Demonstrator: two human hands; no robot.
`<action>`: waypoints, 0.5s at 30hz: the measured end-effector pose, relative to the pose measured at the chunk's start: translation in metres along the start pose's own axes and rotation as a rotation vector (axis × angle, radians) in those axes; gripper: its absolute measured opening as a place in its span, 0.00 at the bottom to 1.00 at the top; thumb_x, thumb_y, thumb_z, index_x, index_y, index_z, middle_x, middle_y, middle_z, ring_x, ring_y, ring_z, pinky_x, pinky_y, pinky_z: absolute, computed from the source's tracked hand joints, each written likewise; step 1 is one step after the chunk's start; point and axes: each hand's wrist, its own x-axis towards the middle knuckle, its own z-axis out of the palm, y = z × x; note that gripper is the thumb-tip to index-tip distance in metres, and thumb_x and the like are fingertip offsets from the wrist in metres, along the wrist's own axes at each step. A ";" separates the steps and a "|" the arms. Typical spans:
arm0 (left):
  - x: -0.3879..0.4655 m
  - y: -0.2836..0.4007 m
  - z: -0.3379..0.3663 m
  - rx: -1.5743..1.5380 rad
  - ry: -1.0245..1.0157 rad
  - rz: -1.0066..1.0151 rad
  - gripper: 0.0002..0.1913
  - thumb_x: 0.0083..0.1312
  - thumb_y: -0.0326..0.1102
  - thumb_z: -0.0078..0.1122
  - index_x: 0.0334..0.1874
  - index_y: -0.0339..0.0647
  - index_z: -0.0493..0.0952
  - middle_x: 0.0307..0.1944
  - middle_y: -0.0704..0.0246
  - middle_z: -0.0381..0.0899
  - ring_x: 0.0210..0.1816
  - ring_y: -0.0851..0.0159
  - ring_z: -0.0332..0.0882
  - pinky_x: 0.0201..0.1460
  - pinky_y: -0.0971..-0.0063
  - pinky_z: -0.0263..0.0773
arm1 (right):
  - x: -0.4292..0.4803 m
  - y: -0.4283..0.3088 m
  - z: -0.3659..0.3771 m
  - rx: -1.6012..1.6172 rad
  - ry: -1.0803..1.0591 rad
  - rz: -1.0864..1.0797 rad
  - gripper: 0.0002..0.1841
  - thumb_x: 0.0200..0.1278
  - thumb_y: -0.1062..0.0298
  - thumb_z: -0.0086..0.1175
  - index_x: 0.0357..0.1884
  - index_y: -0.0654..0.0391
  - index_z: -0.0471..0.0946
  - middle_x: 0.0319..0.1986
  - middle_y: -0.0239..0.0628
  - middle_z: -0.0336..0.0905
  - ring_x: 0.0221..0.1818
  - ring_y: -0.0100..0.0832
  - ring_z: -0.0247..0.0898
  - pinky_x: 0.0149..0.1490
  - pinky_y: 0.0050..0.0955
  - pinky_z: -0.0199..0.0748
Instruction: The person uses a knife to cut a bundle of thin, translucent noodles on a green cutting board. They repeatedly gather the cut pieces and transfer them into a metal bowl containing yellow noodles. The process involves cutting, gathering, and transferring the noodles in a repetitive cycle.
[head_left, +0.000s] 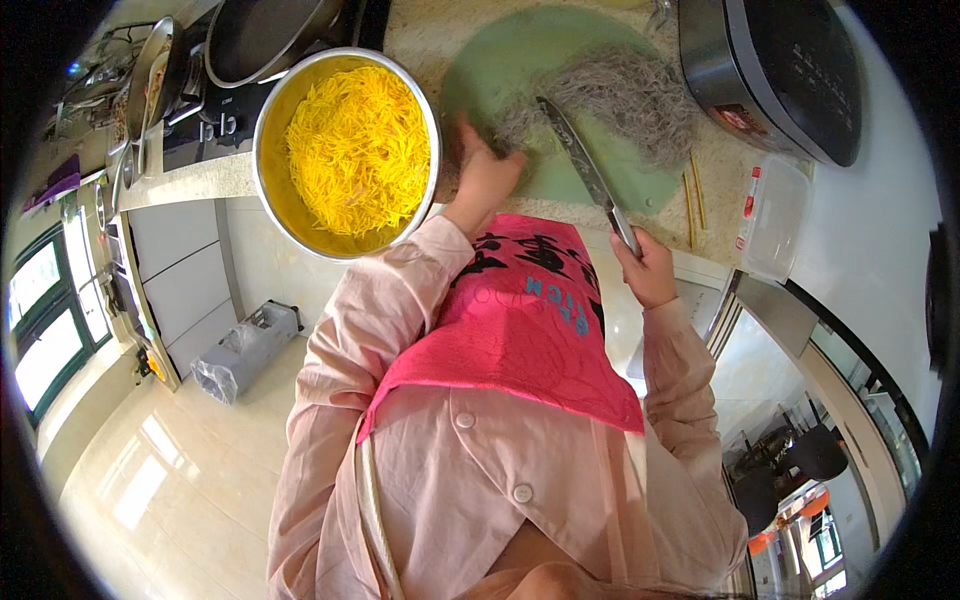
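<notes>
My right hand (649, 267) grips the handle of a kitchen knife (581, 157), whose blade lies slanted over a round green cutting board (480, 67). Thin greyish-purple shreds (630, 94) are heaped on the board, mostly to the right of the blade. A smaller clump (521, 124) sits left of the blade tip. At the board's left edge is my left hand (487, 176), blurred, its thumb and forefinger apart. Just left of it stands a round metal bowl (261, 161) holding bright yellow shreds (360, 150). The bowl overhangs the counter's front edge.
Two yellowish sticks (694, 199) and a clear plastic container (780, 217) lie on the counter (416, 37) at right. Behind them stands a dark kitchen appliance (772, 75). A black pan (270, 37) rests on the hob (217, 124) at left. A grey crate (247, 345) is on the floor.
</notes>
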 end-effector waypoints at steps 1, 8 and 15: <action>0.003 0.009 0.003 0.046 -0.006 0.000 0.46 0.53 0.32 0.65 0.71 0.34 0.45 0.66 0.45 0.51 0.69 0.44 0.49 0.73 0.58 0.43 | 0.004 -0.005 0.006 0.085 -0.057 0.086 0.12 0.61 0.60 0.58 0.32 0.60 0.76 0.17 0.30 0.68 0.21 0.23 0.61 0.28 0.25 0.62; 0.008 0.031 0.020 0.152 -0.006 0.194 0.29 0.60 0.26 0.58 0.63 0.40 0.57 0.57 0.49 0.59 0.61 0.47 0.58 0.64 0.62 0.57 | 0.022 -0.020 0.038 0.504 -0.261 0.299 0.15 0.65 0.59 0.57 0.23 0.55 0.71 0.16 0.21 0.64 0.17 0.16 0.59 0.22 0.23 0.54; -0.024 0.104 -0.039 0.059 -0.079 0.661 0.25 0.62 0.23 0.58 0.60 0.37 0.61 0.53 0.60 0.64 0.53 0.63 0.68 0.55 0.73 0.68 | -0.029 -0.107 -0.002 0.111 -0.140 -0.056 0.11 0.65 0.62 0.57 0.35 0.61 0.76 0.17 0.28 0.70 0.19 0.20 0.65 0.25 0.24 0.62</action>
